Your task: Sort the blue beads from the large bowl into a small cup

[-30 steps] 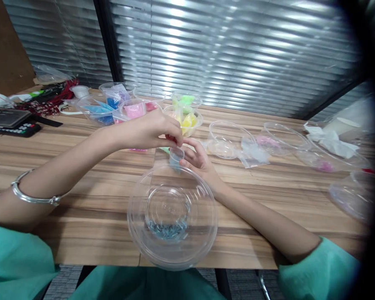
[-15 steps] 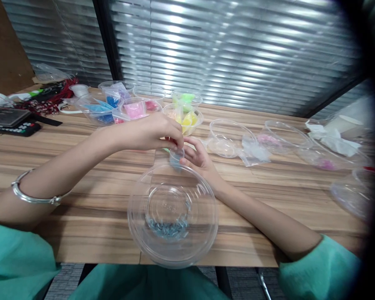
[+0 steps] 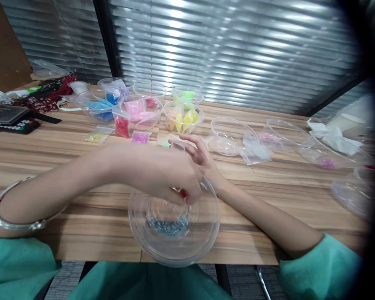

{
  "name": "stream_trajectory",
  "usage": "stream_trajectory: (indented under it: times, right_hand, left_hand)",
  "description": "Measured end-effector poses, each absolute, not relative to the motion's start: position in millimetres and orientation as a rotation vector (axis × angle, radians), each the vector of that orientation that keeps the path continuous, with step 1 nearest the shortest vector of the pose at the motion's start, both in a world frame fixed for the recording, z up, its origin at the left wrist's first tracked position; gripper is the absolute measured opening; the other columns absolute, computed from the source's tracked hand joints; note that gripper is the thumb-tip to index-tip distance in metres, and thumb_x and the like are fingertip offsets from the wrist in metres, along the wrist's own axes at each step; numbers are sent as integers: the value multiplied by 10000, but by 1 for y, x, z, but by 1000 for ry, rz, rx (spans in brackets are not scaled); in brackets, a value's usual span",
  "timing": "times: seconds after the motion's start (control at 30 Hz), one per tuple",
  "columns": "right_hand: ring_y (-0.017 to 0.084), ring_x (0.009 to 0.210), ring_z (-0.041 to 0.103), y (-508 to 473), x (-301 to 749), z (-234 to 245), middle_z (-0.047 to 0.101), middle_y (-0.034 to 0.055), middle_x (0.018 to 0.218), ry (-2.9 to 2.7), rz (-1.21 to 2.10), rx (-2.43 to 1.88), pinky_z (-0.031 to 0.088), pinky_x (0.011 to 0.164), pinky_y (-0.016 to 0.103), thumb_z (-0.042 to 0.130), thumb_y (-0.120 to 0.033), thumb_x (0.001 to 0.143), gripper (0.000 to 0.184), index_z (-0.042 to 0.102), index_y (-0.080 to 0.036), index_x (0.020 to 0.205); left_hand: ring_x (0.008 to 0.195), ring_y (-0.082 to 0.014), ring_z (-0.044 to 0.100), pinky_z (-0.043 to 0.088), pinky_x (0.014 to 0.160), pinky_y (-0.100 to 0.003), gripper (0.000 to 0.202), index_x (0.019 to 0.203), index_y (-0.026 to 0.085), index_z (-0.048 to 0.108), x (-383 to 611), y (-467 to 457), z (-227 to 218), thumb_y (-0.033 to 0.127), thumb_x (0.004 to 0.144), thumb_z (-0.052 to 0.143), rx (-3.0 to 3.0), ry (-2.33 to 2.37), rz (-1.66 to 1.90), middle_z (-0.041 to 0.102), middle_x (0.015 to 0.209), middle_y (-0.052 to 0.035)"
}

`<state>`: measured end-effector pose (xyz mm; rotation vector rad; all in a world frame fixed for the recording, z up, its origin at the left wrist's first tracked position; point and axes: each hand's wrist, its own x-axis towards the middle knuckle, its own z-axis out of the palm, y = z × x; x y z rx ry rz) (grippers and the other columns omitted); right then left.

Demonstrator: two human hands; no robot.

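Observation:
My left hand reaches down into a large clear plastic bowl at the table's near edge, its fingertips pinched together just above a small heap of blue beads on the bowl's bottom. What the pinch holds is hidden. A silver bangle is on that wrist. My right hand rests just behind the bowl, with its fingers curled round a small clear cup that my left hand mostly hides.
Clear bowls with bags of coloured beads stand at the back: blue, pink, yellow. Small bead bags lie in front of them. Clear bowls and lids spread to the right. A remote lies far left.
My left hand has left the small cup and come toward me and down into the large bowl. The right hand has stayed in place with the cup.

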<state>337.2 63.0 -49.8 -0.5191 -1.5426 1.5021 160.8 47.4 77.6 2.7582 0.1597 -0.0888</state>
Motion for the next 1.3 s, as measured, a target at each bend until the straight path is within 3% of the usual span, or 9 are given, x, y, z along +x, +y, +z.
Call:
stream_trajectory:
  times: [0.1,0.23,0.7,1.1,1.3]
  right_hand:
    - [212,1375,472,62,336,-47,538,61,1437,-1539,1493,-539,367,1173,449,674,-288,903,466,428,-303,1299]
    - [202,1371,479,62,335,-44,549,55,1430,-1580,1457,-574,347,1185,453,687,-349,893,459,436,-313,1276]
    - [191,1365,486,62,335,-47,561,55,1417,-1569,1461,-538,379,1169,430,679,-326,902,459,428,-304,1285]
    - [195,1364,488,62,335,-47,568,38,1412,-1577,1454,-568,374,1176,447,695,-358,887,466,438,-321,1274]
    - [200,1362,491,62,335,-47,566,53,1413,-1580,1452,-556,376,1170,444,685,-357,896,462,434,-310,1281]
  left_hand:
    - [628,-129,588,368,537,-262,240,643,189,626,169,31,69,26,819,634,2805,115,-264,702,711,10]
    - [615,-144,588,335,513,-310,267,674,211,615,170,21,59,-34,779,598,2872,80,-382,721,751,26]
    - [620,-154,599,328,496,-313,270,762,219,657,172,20,52,-40,701,612,2893,134,-463,725,766,26]
    - [653,-151,626,326,470,-323,175,792,207,681,176,21,50,35,796,648,2892,87,-504,742,813,22]
    - [592,-156,593,300,467,-315,142,705,200,678,178,21,50,70,762,687,2888,132,-490,722,727,4]
